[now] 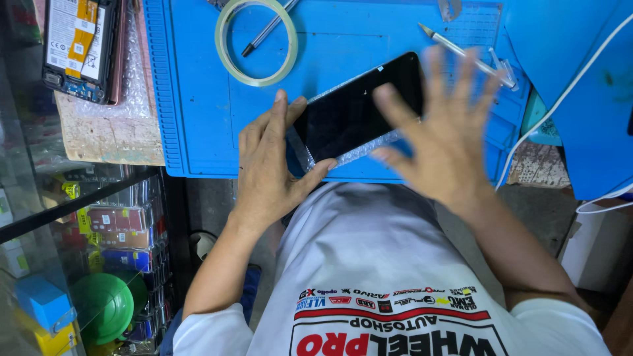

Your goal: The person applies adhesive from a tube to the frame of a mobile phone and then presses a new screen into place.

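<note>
Head view shows our left hand (267, 168) pinching the dark phone (359, 109) on the blue mat (198, 99), clear film still beneath it, while our right hand (442, 128) hovers spread, blurred

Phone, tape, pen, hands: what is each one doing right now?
Phone: screen dark, lying on blue mat.
Left hand: gripping the phone's corner.
Right hand: open, fingers spread, blurred.
Tape roll: lying flat.
Pen: lying through the roll.
Opened phone: back off, battery showing.
</note>
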